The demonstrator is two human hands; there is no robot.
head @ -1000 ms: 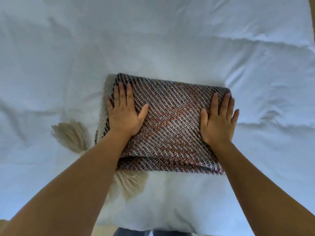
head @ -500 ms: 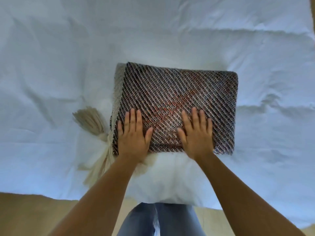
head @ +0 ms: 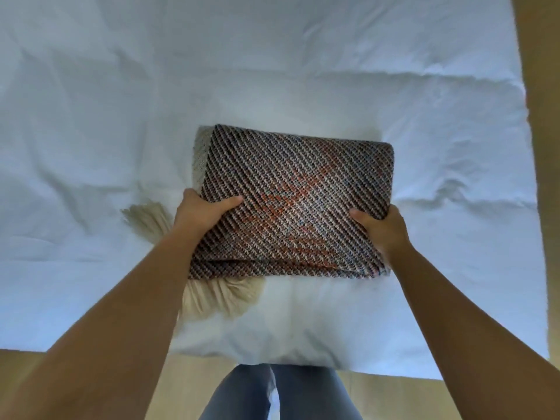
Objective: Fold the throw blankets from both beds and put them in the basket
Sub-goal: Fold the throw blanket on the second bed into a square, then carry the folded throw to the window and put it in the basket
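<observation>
While over the bed (head: 121, 116), left hand (head: 201, 212) and right hand (head: 381, 227), fingers clamped round blanket (head: 297, 183) sides.

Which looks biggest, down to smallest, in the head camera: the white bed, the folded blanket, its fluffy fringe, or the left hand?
1. the white bed
2. the folded blanket
3. the fringe and the left hand look about the same size, so I won't rank them.
</observation>
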